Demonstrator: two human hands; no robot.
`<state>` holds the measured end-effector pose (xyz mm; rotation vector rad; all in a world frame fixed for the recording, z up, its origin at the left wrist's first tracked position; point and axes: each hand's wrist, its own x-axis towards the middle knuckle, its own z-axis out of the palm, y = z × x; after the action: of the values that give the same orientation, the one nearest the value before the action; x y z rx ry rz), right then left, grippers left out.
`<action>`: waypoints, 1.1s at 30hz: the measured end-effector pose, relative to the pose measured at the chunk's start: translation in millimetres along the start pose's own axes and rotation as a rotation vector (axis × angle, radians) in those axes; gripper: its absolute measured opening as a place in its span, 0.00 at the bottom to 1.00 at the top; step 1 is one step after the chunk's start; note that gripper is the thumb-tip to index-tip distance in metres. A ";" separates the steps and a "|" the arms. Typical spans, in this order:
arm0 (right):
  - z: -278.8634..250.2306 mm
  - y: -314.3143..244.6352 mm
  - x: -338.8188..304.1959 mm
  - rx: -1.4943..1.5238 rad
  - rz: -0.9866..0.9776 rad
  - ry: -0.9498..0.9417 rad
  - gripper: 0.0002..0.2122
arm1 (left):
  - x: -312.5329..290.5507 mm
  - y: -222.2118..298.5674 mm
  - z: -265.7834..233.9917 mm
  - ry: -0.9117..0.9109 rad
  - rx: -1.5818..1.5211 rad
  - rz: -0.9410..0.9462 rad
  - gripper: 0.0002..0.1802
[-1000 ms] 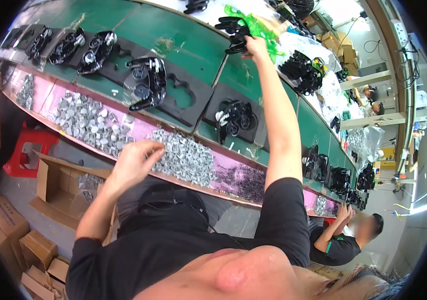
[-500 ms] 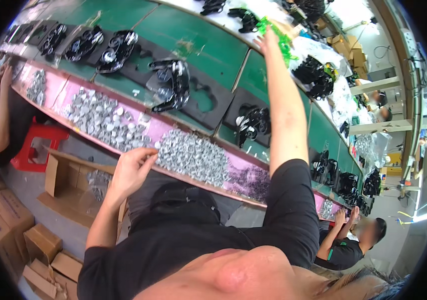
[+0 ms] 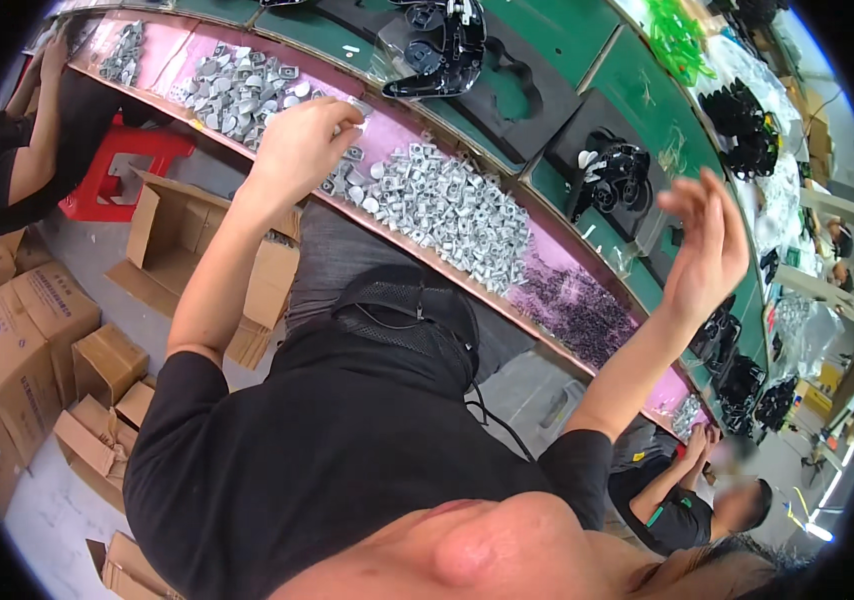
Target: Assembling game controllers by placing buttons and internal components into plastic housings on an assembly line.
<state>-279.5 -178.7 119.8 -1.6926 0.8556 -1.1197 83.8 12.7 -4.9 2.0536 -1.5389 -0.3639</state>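
Note:
My left hand (image 3: 299, 152) hovers over the pink trough (image 3: 387, 135), between two heaps of small grey metal pieces. Its fingertips are pinched together, and whatever they may hold is hidden. Beside it lie the left heap of grey pieces (image 3: 237, 88) and the right heap of grey pieces (image 3: 452, 212). My right hand (image 3: 709, 245) is raised over the green bench, fingers apart and somewhat blurred, with nothing seen in it. Nearest to it sits a glossy black moulded part (image 3: 615, 175) on dark foam. Another curved black part (image 3: 452, 50) rests in a foam tray (image 3: 507, 115).
Tiny dark screws (image 3: 587, 315) fill the trough's right section. Green plastic pieces (image 3: 677, 40) and black parts (image 3: 737, 130) lie along the far side. Cardboard boxes (image 3: 32, 330) and a red stool (image 3: 132, 170) stand at left. Co-workers sit at both ends.
My right hand has come back from the green plastic pieces on the far side toward me. The left hand stays over the grey pieces. The whole view has shifted.

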 end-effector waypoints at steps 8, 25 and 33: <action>-14.4 34.9 -122.5 -0.078 0.152 0.124 0.11 | 25.1 10.4 86.2 -0.031 0.062 0.230 0.14; 29.8 102.6 -158.3 -0.873 0.034 -0.147 0.04 | 2.8 37.1 57.4 -0.072 -0.178 0.140 0.13; 18.3 112.5 -151.5 -1.069 0.069 -0.135 0.04 | -11.6 60.5 52.1 -0.066 -0.493 0.017 0.13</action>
<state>-322.6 -78.4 -35.2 -2.5053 1.5630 -0.4597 5.1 -2.0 -14.2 1.6547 -1.3375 -0.7306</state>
